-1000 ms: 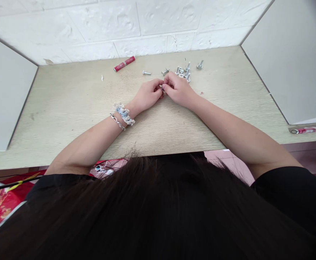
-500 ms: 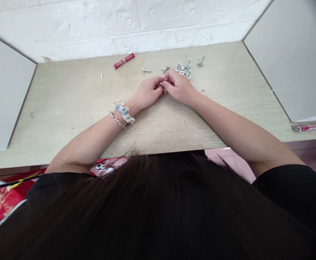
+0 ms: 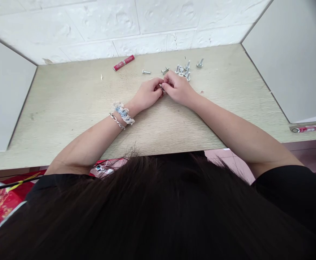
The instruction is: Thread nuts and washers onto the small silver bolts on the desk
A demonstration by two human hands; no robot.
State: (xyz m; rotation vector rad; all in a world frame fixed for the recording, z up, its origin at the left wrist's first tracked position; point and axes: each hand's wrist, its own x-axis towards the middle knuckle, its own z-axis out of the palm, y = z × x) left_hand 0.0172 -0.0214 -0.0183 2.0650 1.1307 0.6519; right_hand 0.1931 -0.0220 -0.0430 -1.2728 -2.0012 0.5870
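Observation:
My left hand (image 3: 149, 94) and my right hand (image 3: 177, 87) meet fingertip to fingertip just above the tabletop. Both are closed in a pinch around a small metal fastener (image 3: 162, 88). My fingers cover most of it, so whether it is a bolt, a nut or both together cannot be made out. Just beyond my fingers lies a bolt (image 3: 165, 70), with another bolt (image 3: 146, 72) to its left. Behind my right hand is a cluster of silver bolts and nuts (image 3: 181, 70). A separate bolt (image 3: 200, 63) stands head-down to the right of that cluster.
A red tube (image 3: 123, 63) lies near the white brick-patterned wall (image 3: 98, 29). Grey panels bound the pale wooden tabletop (image 3: 66, 94) at the left (image 3: 6, 94) and right (image 3: 288, 61). Another red item (image 3: 311, 128) lies at the right front edge.
My hands keep the same pinched hold, with only a slight shift of the fingers. The whole view has tilted very slightly; the loose bolts stay in place.

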